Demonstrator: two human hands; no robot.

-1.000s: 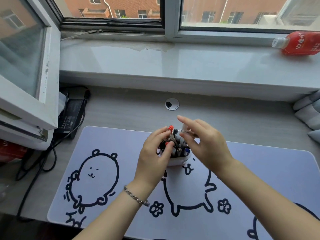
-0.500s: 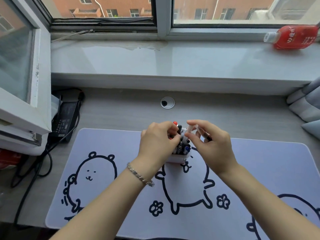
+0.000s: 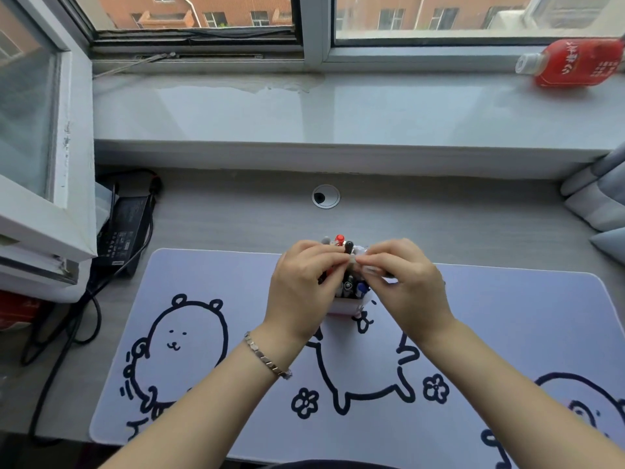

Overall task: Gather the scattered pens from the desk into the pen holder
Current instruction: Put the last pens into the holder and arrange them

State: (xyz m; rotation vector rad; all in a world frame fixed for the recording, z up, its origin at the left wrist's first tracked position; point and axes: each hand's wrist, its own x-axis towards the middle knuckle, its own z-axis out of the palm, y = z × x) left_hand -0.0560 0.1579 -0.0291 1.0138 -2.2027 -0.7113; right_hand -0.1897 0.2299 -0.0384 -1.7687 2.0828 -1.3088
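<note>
A white pen holder [image 3: 344,305] stands on the lilac desk mat [image 3: 507,333], near its far edge. Several pens stand in it; a red-capped pen [image 3: 339,238] and a black pen [image 3: 348,246] stick out above my fingers. My left hand [image 3: 302,286] is curled around the left side of the pens in the holder. My right hand [image 3: 407,282] pinches a clear pen [image 3: 367,268] just over the holder's right side, fingertips almost touching the left hand's. Most of the holder and the clear pen's length are hidden by my hands.
A red bottle [image 3: 575,64] lies on the windowsill at the far right. A black power adapter [image 3: 125,228] with cables sits left of the mat, under an open window sash [image 3: 40,157]. A cable grommet [image 3: 325,196] is behind the holder. Grey cushions [image 3: 598,204] lie at the right edge.
Both hands have closed in over the holder. My left hand went from touching the pens to curling around them, and my right hand brought the clear pen down and left to the holder.
</note>
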